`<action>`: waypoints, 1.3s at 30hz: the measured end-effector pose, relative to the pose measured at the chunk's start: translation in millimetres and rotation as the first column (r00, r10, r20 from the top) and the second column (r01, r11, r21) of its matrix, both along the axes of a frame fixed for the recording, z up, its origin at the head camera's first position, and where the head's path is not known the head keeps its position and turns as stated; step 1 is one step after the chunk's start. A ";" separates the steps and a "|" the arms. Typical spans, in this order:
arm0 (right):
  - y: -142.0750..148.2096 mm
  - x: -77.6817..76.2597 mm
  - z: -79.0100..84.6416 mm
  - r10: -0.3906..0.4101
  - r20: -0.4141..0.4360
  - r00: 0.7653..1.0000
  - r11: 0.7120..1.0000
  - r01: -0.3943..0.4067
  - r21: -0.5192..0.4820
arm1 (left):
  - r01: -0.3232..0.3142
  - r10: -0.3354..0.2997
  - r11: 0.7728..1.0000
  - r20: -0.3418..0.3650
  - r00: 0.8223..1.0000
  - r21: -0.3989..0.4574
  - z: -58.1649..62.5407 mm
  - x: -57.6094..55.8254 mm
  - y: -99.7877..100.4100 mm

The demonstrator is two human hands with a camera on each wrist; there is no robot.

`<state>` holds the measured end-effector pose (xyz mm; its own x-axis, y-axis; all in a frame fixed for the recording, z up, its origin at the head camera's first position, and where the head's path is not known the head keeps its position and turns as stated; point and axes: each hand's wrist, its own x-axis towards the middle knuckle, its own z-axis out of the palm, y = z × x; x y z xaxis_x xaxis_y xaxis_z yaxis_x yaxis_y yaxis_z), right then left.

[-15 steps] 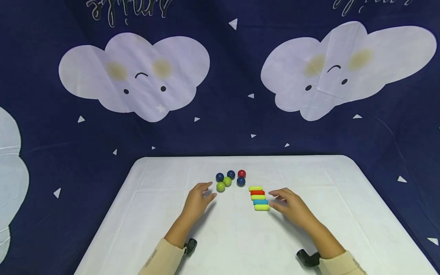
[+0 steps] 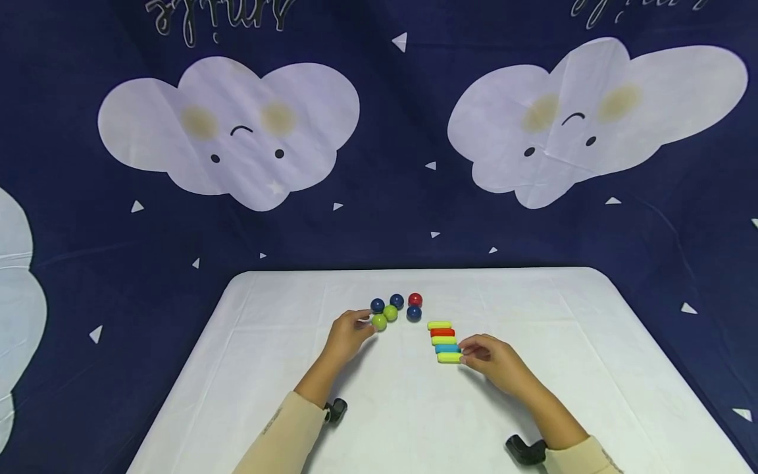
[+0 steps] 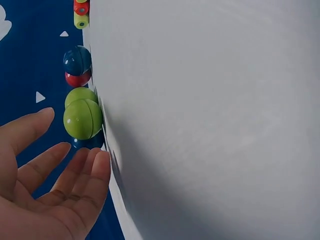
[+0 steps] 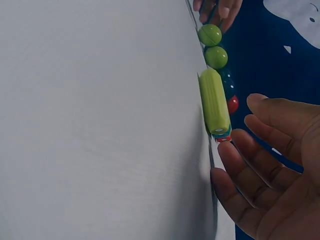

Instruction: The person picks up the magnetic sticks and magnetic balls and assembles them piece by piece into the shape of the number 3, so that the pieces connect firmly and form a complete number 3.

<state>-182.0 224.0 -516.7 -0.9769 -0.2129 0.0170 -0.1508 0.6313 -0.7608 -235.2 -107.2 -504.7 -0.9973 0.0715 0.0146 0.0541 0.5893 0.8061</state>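
My left hand (image 2: 347,337) is beside the nearer green ball (image 2: 379,322), its thumb and fingers spread apart; in the left wrist view the relaxed fingers (image 3: 90,175) lie close to the green ball (image 3: 82,119) without gripping it. A second green ball (image 2: 390,313) lies behind it. My right hand (image 2: 496,361) hovers at the right ends of a column of short coloured sticks, nearest the front yellow stick (image 2: 449,358) and the blue stick (image 2: 447,349). The right wrist view has its loosely bent fingers (image 4: 240,160) beside the yellow stick (image 4: 215,102), not closed round it.
Three dark blue balls, one of them here (image 2: 414,313), and a red ball (image 2: 415,299) lie at the back. A red stick (image 2: 442,333) lies between two yellow ones. All rest on a white table (image 2: 379,408) before a dark blue cloth (image 2: 391,197) with clouds.
My left hand has moved slightly right, closer to the nearer green ball. My right hand has shifted a little left and forward to the stick ends. The balls and sticks keep their arrangement.
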 end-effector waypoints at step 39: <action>-9.6 0.0 -6.9 -0.032 0.003 0.999 0.995 0.032 0.098 | 0.120 -0.109 0.992 0.192 0.975 -0.046 8.5 10.8 -4.5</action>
<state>-182.0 214.4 -523.6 -0.9833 -0.1818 -0.0072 -0.1257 0.7072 -0.6958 -224.4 -111.7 -496.2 -0.9668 0.1806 -0.1807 -0.0262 0.6335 0.7733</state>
